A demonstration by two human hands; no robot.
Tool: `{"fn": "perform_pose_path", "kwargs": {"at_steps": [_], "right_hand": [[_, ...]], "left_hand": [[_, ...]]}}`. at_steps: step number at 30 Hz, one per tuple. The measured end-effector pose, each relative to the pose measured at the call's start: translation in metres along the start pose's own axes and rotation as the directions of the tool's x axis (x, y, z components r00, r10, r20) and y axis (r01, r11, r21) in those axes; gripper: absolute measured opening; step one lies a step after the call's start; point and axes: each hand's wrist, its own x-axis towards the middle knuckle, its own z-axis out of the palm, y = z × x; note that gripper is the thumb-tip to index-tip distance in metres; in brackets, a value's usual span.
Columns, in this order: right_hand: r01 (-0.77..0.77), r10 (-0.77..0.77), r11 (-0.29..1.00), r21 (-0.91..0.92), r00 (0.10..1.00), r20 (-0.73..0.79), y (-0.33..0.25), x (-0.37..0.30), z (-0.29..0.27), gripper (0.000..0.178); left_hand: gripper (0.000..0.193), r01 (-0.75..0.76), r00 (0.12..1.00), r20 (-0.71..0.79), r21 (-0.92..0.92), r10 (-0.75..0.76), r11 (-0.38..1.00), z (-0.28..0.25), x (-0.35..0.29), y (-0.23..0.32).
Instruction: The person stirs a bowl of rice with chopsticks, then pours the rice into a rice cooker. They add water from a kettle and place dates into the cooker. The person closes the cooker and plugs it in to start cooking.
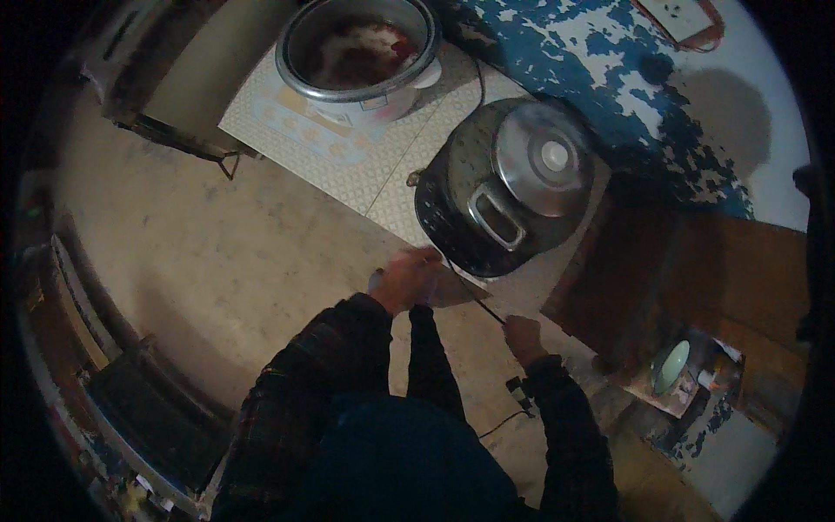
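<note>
A dark round pot point(461, 209) with a loop side handle stands on the patterned tabletop, and its shiny metal lid point(537, 161) has a pale knob. From the pot's near side a black cord point(484, 306) runs down over the table edge. My right hand point(524, 339) is closed around this cord, to the right of my legs. A dark plug-like piece point(519, 393) hangs below it beside my forearm. My left hand point(407, 280) is at the table edge just left of the cord, blurred, its fingertips close to the pot's base; whether it grips anything is unclear.
An open white cooker point(365, 111) with reddish contents stands at the table's far left. Peeling blue paint covers the wall point(583, 52) behind. To the right are a brown wooden board point(644, 270) and a pale green bowl point(671, 365). Dark furniture point(156, 426) lies lower left.
</note>
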Motion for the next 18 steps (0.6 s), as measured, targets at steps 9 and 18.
{"fn": "perform_pose_path", "kwargs": {"at_steps": [9, 18], "right_hand": [[-0.082, 0.08, 0.997, -0.015, 0.993, -0.09, 0.1, 0.066, 0.0, 0.013], [-0.265, 0.365, 0.878, 0.398, 0.909, -0.201, 0.127, 0.067, -0.021, 0.026]], "left_hand": [[0.065, 0.124, 0.963, -0.267, 0.33, -0.034, 0.936, -0.064, 0.102, -0.058], [0.028, 0.064, 0.945, -0.314, 0.456, 0.093, 0.888, -0.05, 0.145, -0.074]]}}
